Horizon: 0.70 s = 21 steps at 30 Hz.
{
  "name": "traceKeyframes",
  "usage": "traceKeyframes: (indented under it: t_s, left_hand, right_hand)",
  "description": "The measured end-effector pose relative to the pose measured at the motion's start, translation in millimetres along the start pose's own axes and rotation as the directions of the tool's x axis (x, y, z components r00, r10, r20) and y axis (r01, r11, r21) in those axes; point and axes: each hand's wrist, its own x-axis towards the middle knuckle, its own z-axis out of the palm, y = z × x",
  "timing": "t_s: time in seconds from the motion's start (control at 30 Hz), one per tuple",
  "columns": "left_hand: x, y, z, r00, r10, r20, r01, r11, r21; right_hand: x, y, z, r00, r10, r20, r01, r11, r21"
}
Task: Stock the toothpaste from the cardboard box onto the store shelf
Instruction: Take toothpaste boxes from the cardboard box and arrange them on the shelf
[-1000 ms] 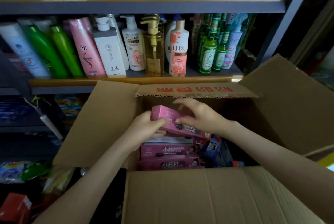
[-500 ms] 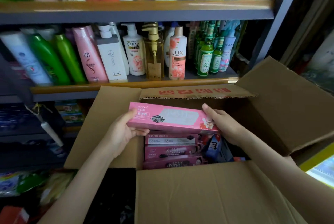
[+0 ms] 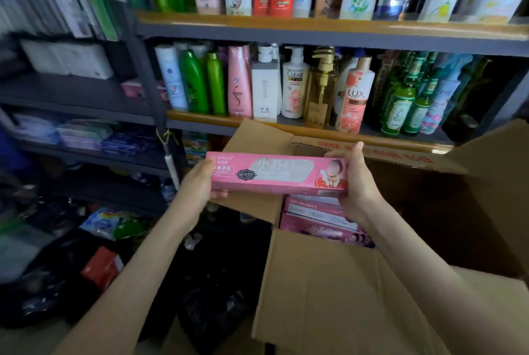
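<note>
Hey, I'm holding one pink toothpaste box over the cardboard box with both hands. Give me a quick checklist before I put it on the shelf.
1. Grip: left hand and right hand hold the pink toothpaste box by its ends: ok.
2. Clear of the cardboard box: it is held above the open flaps: ok.
3. Held level, printed face toward you: ok.
4. Room on the bottle shelf ahead: it is packed with bottles: not ok.
5. Free slot on the lower left shelf: too blurred: cannot tell.
6. More stock: pink boxes remain inside the cardboard box: ok.
</note>
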Motion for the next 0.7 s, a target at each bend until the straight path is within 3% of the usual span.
traceKeyframes:
  t_s: [0.27,0.4,0.7]
  left_hand:
    - [-1,-10,-99,0.967,-0.058,-0.247,-0.018,0.955,-0.295]
    - [21,-18,-169,0.944,-0.097,-0.315,-0.019,0.938,-0.345]
    - [98,-30,-344,0.939,-0.125,-0.319,0.053,0.973,-0.225]
  right_hand:
    - [-16,16,108,0.985,-0.016,0.174,-0.048,0.932,0.358]
    - [-10,42,189,0.972,-0.071,0.226,-0.013,0.936,0.351]
    - [16,98,373,0.949,-0.111,0.296,0.032,0.966,0.258]
